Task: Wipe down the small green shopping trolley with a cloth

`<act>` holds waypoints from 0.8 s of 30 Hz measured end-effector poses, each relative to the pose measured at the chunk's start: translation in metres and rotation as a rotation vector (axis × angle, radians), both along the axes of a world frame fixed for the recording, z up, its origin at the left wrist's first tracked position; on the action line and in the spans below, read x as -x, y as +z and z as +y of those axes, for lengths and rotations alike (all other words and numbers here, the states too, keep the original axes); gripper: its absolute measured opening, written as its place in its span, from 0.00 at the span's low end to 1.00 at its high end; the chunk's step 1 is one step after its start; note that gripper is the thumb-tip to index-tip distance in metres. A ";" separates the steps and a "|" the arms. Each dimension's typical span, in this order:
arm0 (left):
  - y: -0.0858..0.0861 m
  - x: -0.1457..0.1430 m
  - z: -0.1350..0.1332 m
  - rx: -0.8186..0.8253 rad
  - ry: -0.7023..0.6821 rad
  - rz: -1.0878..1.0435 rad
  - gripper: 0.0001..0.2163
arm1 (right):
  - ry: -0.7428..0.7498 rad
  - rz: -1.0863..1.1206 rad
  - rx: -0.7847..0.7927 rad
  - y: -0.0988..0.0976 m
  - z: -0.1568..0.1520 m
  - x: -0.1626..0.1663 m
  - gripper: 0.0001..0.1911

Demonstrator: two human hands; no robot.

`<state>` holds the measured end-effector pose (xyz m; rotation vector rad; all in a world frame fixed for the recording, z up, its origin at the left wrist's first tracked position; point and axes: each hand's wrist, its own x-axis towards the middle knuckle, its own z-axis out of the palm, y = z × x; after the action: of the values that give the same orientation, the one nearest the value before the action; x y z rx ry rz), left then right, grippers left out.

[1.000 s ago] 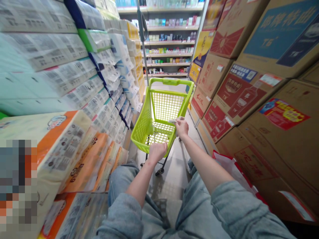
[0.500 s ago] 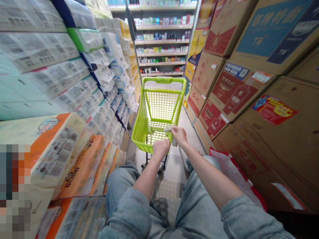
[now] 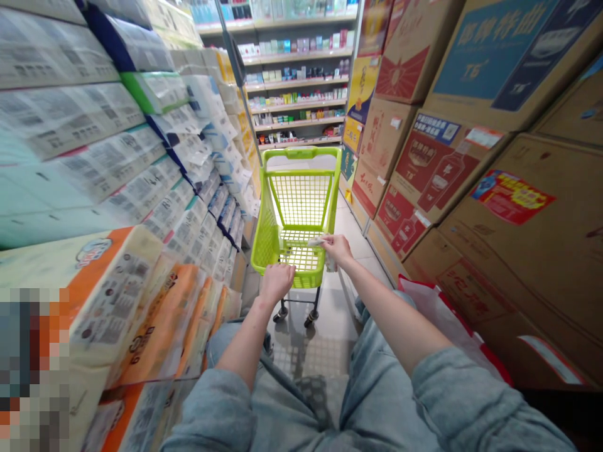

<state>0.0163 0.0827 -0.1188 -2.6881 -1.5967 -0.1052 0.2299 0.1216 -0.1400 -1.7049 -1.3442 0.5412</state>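
Note:
A lime-green shopping cart (image 3: pixel 311 279) with a grid basket stands in front of me in the aisle, on dark wheels. My left hand (image 3: pixel 277 281) is closed at the left part of the basket's near rim, its fingers wrapped over the edge. My right hand (image 3: pixel 338 250) pinches a crumpled whitish cloth (image 3: pixel 331 263) at the basket's near right corner. Part of the cloth hangs down outside the corner, and a bit pokes over the rim. The palm side of both hands is hidden.
Stacked tissue packs (image 3: pixel 141 301) line the left side. Cardboard cartons (image 3: pixel 438 157) are piled on the right, with a red-and-white bag (image 3: pixel 447 307) low beside my leg. Shelves of small goods (image 3: pixel 296 81) stand at the far end. A thin pole (image 3: pixel 235 56) leans at the left.
My left hand has slid left along the near rim, away from my right hand. My right hand stays at the corner with the cloth. The cart sits slightly rotated in view.

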 end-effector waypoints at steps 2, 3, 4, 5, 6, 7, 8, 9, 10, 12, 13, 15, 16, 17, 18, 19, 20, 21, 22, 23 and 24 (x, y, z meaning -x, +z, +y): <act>-0.001 -0.003 0.002 0.017 -0.026 -0.003 0.21 | -0.009 -0.009 0.003 0.001 0.005 -0.003 0.10; -0.002 -0.006 0.003 0.026 -0.042 0.000 0.20 | -0.016 -0.021 0.002 0.002 0.007 -0.004 0.10; -0.003 -0.010 0.003 0.033 -0.054 0.004 0.19 | -0.023 -0.037 0.002 0.002 0.009 -0.006 0.10; -0.004 -0.013 0.003 0.036 -0.060 0.008 0.18 | -0.031 -0.057 0.004 0.003 0.010 -0.007 0.10; -0.005 -0.016 0.003 0.035 -0.058 0.010 0.18 | -0.038 -0.079 0.008 0.004 0.010 -0.008 0.10; -0.006 -0.019 0.002 0.031 -0.049 0.011 0.17 | -0.046 -0.103 0.013 0.005 0.010 -0.009 0.11; -0.008 -0.022 0.002 0.025 -0.037 0.008 0.17 | -0.055 -0.127 0.017 0.005 0.009 -0.009 0.11; -0.009 -0.024 0.001 0.018 -0.025 0.004 0.17 | -0.061 -0.147 0.017 0.005 0.006 -0.009 0.11; -0.010 -0.026 0.000 0.012 -0.017 -0.002 0.17 | -0.065 -0.160 0.013 0.005 0.003 -0.008 0.11; -0.012 -0.029 0.000 -0.001 -0.008 -0.014 0.17 | -0.069 -0.164 0.002 0.002 -0.007 -0.006 0.10; -0.013 -0.031 -0.001 -0.006 -0.005 -0.018 0.17 | -0.068 -0.158 -0.005 0.000 -0.013 -0.004 0.10; -0.014 -0.033 -0.001 -0.015 0.004 -0.021 0.17 | -0.059 -0.139 -0.011 -0.005 -0.025 -0.002 0.10; -0.014 -0.033 -0.001 -0.017 0.009 -0.021 0.17 | -0.053 -0.129 -0.010 -0.008 -0.030 -0.001 0.10; -0.015 -0.034 -0.001 -0.019 0.014 -0.022 0.17 | -0.048 -0.119 -0.009 -0.011 -0.035 0.000 0.10; -0.015 -0.034 -0.001 -0.021 0.017 -0.024 0.16 | -0.045 -0.107 -0.010 -0.013 -0.039 0.001 0.11; -0.015 -0.034 -0.001 -0.023 0.019 -0.027 0.16 | -0.045 -0.092 -0.015 -0.015 -0.042 0.001 0.10; -0.016 -0.034 -0.001 -0.027 0.018 -0.031 0.16 | -0.047 -0.073 -0.024 -0.016 -0.043 0.001 0.10; -0.016 -0.034 -0.001 -0.031 0.017 -0.034 0.16 | -0.048 -0.050 -0.033 -0.018 -0.044 0.001 0.09; -0.017 -0.034 -0.001 -0.036 0.015 -0.035 0.16 | -0.049 -0.025 -0.039 -0.019 -0.045 0.001 0.09; -0.017 -0.034 -0.001 -0.040 0.013 -0.034 0.16 | -0.047 0.001 -0.038 -0.019 -0.045 0.001 0.09; -0.018 -0.034 -0.002 -0.045 0.012 -0.031 0.16 | -0.042 0.022 -0.030 -0.020 -0.045 0.000 0.09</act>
<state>0.0499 0.0811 -0.1365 -2.6557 -1.5989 -0.1816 0.2294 0.0765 -0.1595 -1.6947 -1.2917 0.5124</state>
